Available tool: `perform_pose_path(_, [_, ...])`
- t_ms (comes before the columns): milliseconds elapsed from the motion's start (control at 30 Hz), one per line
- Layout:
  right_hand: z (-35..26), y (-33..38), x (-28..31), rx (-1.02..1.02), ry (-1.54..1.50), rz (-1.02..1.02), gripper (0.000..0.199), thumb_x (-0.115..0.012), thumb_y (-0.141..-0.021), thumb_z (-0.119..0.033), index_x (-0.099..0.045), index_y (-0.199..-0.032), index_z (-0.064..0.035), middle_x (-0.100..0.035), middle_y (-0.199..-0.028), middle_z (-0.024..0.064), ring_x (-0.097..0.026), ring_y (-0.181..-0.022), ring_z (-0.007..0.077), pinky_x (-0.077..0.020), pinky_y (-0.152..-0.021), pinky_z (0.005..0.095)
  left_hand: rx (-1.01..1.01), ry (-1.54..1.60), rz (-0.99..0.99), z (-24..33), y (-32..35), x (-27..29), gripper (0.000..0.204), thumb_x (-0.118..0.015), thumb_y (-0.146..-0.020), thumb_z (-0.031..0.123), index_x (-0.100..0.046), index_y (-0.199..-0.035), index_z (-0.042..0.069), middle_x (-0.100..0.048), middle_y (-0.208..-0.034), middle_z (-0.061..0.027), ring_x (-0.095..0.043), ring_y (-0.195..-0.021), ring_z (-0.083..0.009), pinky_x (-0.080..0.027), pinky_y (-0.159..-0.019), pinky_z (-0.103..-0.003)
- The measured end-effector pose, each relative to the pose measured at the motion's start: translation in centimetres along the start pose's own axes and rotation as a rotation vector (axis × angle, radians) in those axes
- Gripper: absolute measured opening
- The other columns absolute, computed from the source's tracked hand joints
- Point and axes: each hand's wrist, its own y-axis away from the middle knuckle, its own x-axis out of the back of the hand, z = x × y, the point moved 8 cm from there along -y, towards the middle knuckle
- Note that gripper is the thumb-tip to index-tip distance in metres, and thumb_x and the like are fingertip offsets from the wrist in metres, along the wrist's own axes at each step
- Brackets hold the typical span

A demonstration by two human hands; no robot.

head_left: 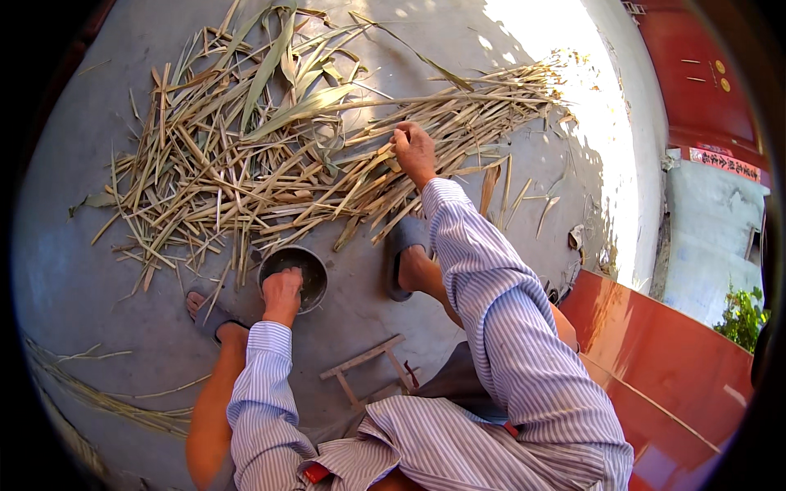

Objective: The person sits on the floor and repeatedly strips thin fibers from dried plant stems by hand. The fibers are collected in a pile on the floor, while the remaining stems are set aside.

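Observation:
My left hand (282, 293) reaches down into a round metal bowl (318, 286) on the ground between my feet. Its fingers are hidden inside the dark bowl. Over the near right side of a large heap of dry stalks (221, 168), my right hand (415, 154) is closed, thumb and fingers curled together. Whatever it holds, if anything, cannot be made out. Just beyond it, a thick bundle of straight tan stalks (483, 110) points to the far right. Broad dry leaves (274, 69) lie on top of the heap.
Grey sandals (401, 254) are on my feet beside the heap. A small wooden frame (372, 364) stands near my legs. Thin stalks (123, 405) lie at the lower left. To the right are a low red wall (647, 344), a red door (696, 74) and a green plant (741, 319).

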Motion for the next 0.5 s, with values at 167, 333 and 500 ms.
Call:
perform_pose_path(167, [-2.2, -4.8, -4.8, 0.019, 0.161, -0.119, 0.045, -0.060, -0.088, -0.036, -0.060, -0.120, -0.0040, -0.066, -0.105, 0.0250, -0.063, -0.101, 0.0400, -0.0490, -0.087, 0.0438, 0.030, 0.053, 0.067, 0.5, -1.7, 4.4, 0.013, -0.070, -0.072, 0.009, -0.057, -0.075, 0.006, -0.064, -0.073, -0.0145, -0.065, -0.068, -0.0323, -0.051, -0.059, -0.042])
perform_pose_path(333, [-0.4, -7.0, -8.3, -0.067, 0.305, -0.271, 0.049, -0.057, -0.089, -0.045, -0.064, -0.116, -0.0049, -0.065, -0.109, 0.0252, -0.061, -0.105, 0.0404, -0.0472, -0.092, 0.0428, 0.215, 0.034, 0.154, -1.3, -2.4, 10.9, 0.020, -0.069, -0.082, 0.019, -0.055, -0.074, 0.006, -0.063, -0.070, -0.0122, -0.063, -0.065, -0.0319, -0.048, -0.058, -0.043])
perform_pose_path(500, [0.7, -5.1, -6.4, -0.452, -0.381, -0.033, 0.032, -0.071, -0.081, -0.023, -0.067, -0.101, 0.0021, -0.068, -0.082, 0.0126, -0.063, -0.070, 0.0223, -0.0476, -0.062, 0.0336, 0.168, 0.017, 0.436, -1.1, -3.4, 17.8, 0.012, -0.062, -0.086, 0.011, -0.059, -0.095, 0.004, -0.063, -0.088, -0.0145, -0.061, -0.082, -0.0321, -0.048, -0.067, -0.040])
